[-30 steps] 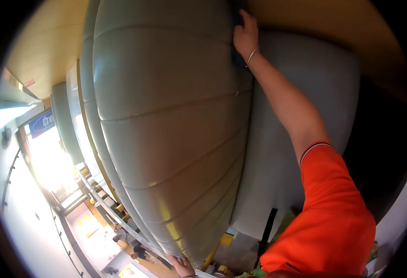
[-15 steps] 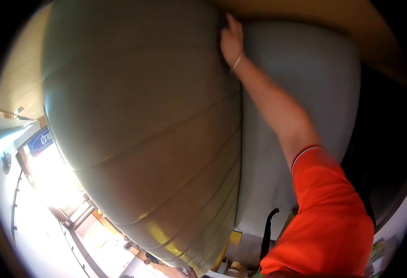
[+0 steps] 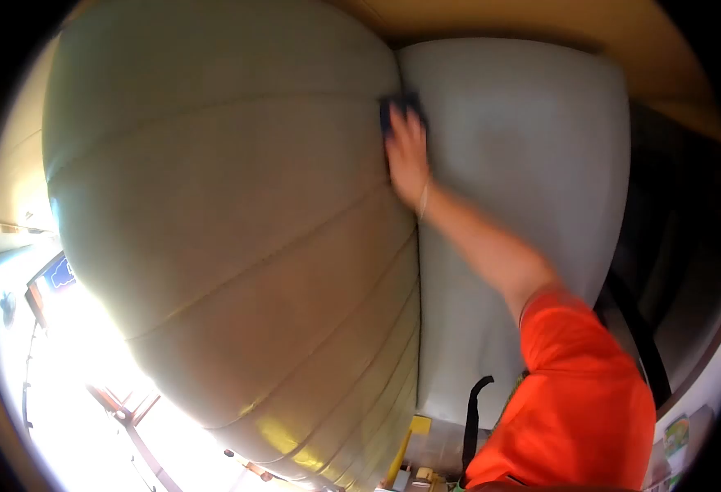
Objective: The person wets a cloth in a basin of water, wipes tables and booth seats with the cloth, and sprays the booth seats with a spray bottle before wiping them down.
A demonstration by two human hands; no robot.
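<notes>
My right hand (image 3: 410, 157) presses a dark blue cloth (image 3: 387, 116) into the corner where two grey surfaces meet. The fingers lie over the cloth, and part of it is hidden beneath them. To the left is a broad, grey-brown padded panel (image 3: 237, 205) crossed by several seam lines, which looks upholstered. A smoother grey panel (image 3: 524, 164) adjoins it on the right, behind my forearm. A thin band circles my wrist, and an orange sleeve covers the upper arm. My left hand is out of the frame.
A brown surface (image 3: 541, 20) borders the panels at the top. A black strap (image 3: 471, 426) hangs beside the orange sleeve. Small items (image 3: 422, 476) and a yellow strip (image 3: 397, 455) show at the bottom. Bright windows glare at lower left; dark shapes stand at right.
My right hand has slid down along the corner from near the top edge, carrying the cloth, which now shows more clearly. The view has shifted slightly.
</notes>
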